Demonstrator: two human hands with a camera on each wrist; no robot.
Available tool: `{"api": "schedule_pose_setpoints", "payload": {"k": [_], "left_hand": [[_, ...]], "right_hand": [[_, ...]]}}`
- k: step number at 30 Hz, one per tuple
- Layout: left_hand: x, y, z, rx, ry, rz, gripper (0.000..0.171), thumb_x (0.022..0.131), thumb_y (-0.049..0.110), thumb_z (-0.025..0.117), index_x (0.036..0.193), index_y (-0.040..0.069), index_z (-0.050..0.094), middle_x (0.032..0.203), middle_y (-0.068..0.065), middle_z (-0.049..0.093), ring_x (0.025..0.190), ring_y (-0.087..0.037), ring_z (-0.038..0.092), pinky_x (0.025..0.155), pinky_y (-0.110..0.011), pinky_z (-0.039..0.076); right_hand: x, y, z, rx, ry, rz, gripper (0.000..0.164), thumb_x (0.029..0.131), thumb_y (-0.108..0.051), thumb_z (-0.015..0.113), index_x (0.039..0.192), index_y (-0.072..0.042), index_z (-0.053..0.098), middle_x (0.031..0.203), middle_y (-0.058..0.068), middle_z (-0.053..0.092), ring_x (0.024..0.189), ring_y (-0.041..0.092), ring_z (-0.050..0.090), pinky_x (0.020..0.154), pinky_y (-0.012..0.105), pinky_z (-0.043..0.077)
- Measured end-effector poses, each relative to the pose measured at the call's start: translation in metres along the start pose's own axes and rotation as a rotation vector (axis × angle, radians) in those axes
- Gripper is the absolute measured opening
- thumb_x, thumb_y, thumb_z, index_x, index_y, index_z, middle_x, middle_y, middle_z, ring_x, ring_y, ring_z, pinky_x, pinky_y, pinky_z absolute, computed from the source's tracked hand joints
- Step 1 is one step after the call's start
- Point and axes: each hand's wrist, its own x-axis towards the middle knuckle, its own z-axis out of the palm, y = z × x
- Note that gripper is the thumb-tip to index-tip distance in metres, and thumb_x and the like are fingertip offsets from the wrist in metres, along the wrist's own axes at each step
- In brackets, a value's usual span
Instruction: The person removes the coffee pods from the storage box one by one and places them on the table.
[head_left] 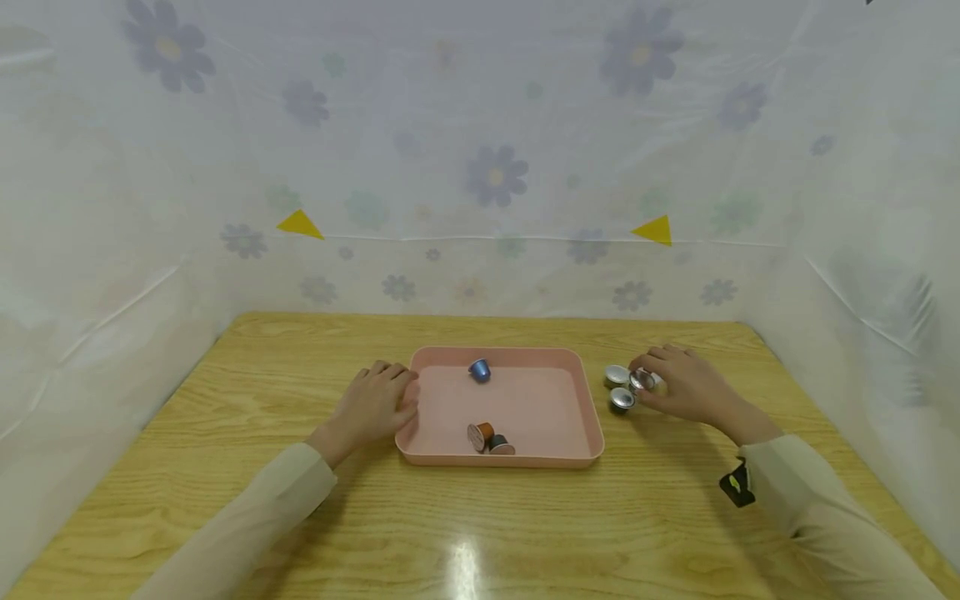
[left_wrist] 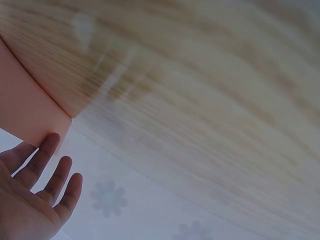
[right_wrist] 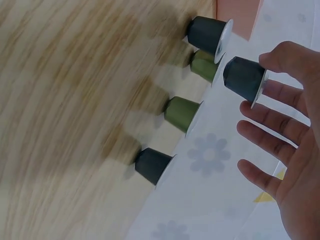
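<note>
My right hand (head_left: pixel 686 387) pinches a dark green coffee capsule (right_wrist: pixel 243 78) between thumb and fingers, its silver lid toward the palm in the right wrist view. Several capsules stand lid up on the table beside it, among them an olive green capsule (right_wrist: pixel 181 114) and a dark capsule (right_wrist: pixel 152 165). At the left rim of the pink tray (head_left: pixel 540 404) is my left hand (head_left: pixel 371 404), its fingers loosely extended, fingertips right at the wall near a corner. Inside the tray lie a blue capsule (head_left: pixel 481 372), an orange capsule (head_left: pixel 482 435) and a dark capsule (head_left: pixel 502 446).
The wooden table (head_left: pixel 480 508) carries the tray at its middle, with the standing capsules to the tray's right. Flower-patterned white sheeting (head_left: pixel 495 267) encloses the back and both sides. Two yellow triangles, including a left triangle (head_left: pixel 301 225), are on the back sheet.
</note>
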Motion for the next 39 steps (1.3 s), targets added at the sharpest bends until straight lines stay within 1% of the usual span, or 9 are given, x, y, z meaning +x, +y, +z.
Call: {"api": "schedule_pose_setpoints", "payload": {"k": [3, 10, 16, 21, 25, 28, 33, 36, 39], "left_hand": [[0.000, 0.000, 0.001, -0.002, 0.001, 0.000, 0.040, 0.085, 0.032, 0.058, 0.117, 0.009, 0.060, 0.115, -0.006, 0.059, 0.108, -0.028, 0.051, 0.087, -0.047, 0.045], [0.001, -0.001, 0.001, 0.009, 0.011, 0.008, 0.040, 0.085, 0.032, 0.058, 0.117, 0.009, 0.060, 0.115, -0.006, 0.060, 0.107, -0.028, 0.052, 0.087, -0.047, 0.045], [0.000, -0.001, 0.001, 0.005, 0.006, 0.002, 0.040, 0.085, 0.033, 0.058, 0.117, 0.009, 0.060, 0.115, -0.006, 0.059, 0.107, -0.028, 0.051, 0.087, -0.047, 0.045], [0.000, 0.000, 0.001, 0.001, 0.005, -0.004, 0.039, 0.085, 0.032, 0.058, 0.117, 0.010, 0.060, 0.116, -0.005, 0.059, 0.108, -0.027, 0.051, 0.088, -0.047, 0.045], [0.000, 0.000, 0.000, 0.004, 0.010, -0.005, 0.040, 0.084, 0.033, 0.059, 0.117, 0.010, 0.060, 0.115, -0.006, 0.059, 0.108, -0.028, 0.051, 0.088, -0.047, 0.045], [0.000, 0.000, 0.000, 0.005, 0.012, -0.005, 0.040, 0.084, 0.033, 0.059, 0.116, 0.009, 0.060, 0.115, -0.006, 0.059, 0.108, -0.028, 0.051, 0.088, -0.047, 0.045], [0.000, 0.000, 0.000, 0.009, 0.011, -0.006, 0.040, 0.084, 0.033, 0.059, 0.116, 0.010, 0.060, 0.115, -0.006, 0.059, 0.108, -0.028, 0.052, 0.087, -0.047, 0.045], [0.000, -0.001, 0.000, 0.008, 0.014, -0.005, 0.040, 0.084, 0.033, 0.059, 0.116, 0.010, 0.060, 0.115, -0.006, 0.059, 0.107, -0.028, 0.052, 0.087, -0.047, 0.045], [0.000, -0.001, 0.001, 0.006, 0.018, -0.002, 0.040, 0.084, 0.033, 0.059, 0.116, 0.009, 0.060, 0.114, -0.006, 0.060, 0.107, -0.028, 0.052, 0.086, -0.047, 0.045]], "right_hand": [[-0.004, 0.003, 0.001, 0.005, -0.005, 0.009, 0.027, 0.079, -0.024, 0.068, 0.103, -0.013, 0.064, 0.095, 0.002, 0.062, 0.089, 0.025, 0.058, 0.076, 0.052, 0.044], [-0.012, 0.006, 0.003, -0.006, -0.021, 0.031, 0.027, 0.078, -0.025, 0.069, 0.103, -0.015, 0.064, 0.092, 0.000, 0.061, 0.084, 0.021, 0.057, 0.071, 0.049, 0.045], [-0.015, 0.004, 0.004, 0.018, -0.063, 0.067, 0.024, 0.078, -0.025, 0.070, 0.100, -0.019, 0.064, 0.088, -0.003, 0.058, 0.083, 0.020, 0.055, 0.067, 0.046, 0.043], [-0.017, 0.007, 0.009, 0.008, -0.063, 0.065, 0.026, 0.076, -0.025, 0.072, 0.100, -0.018, 0.065, 0.087, -0.002, 0.059, 0.080, 0.020, 0.055, 0.065, 0.045, 0.044], [-0.019, 0.010, 0.015, -0.003, -0.054, 0.065, 0.028, 0.075, -0.025, 0.073, 0.101, -0.016, 0.066, 0.088, -0.001, 0.061, 0.081, 0.022, 0.056, 0.065, 0.047, 0.045], [-0.020, 0.011, 0.018, -0.015, -0.066, 0.073, 0.030, 0.074, -0.026, 0.073, 0.101, -0.017, 0.066, 0.088, -0.002, 0.060, 0.081, 0.021, 0.056, 0.065, 0.047, 0.045], [-0.021, 0.012, 0.019, -0.023, -0.089, 0.075, 0.031, 0.075, -0.029, 0.072, 0.103, -0.017, 0.066, 0.089, -0.001, 0.060, 0.082, 0.021, 0.056, 0.066, 0.047, 0.045], [-0.021, 0.012, 0.019, -0.021, -0.089, 0.072, 0.031, 0.076, -0.029, 0.071, 0.103, -0.016, 0.066, 0.091, 0.000, 0.061, 0.084, 0.023, 0.056, 0.067, 0.048, 0.045], [-0.022, 0.012, 0.019, -0.026, -0.087, 0.068, 0.031, 0.076, -0.029, 0.071, 0.103, -0.015, 0.066, 0.091, 0.000, 0.061, 0.084, 0.023, 0.057, 0.066, 0.047, 0.045]]}}
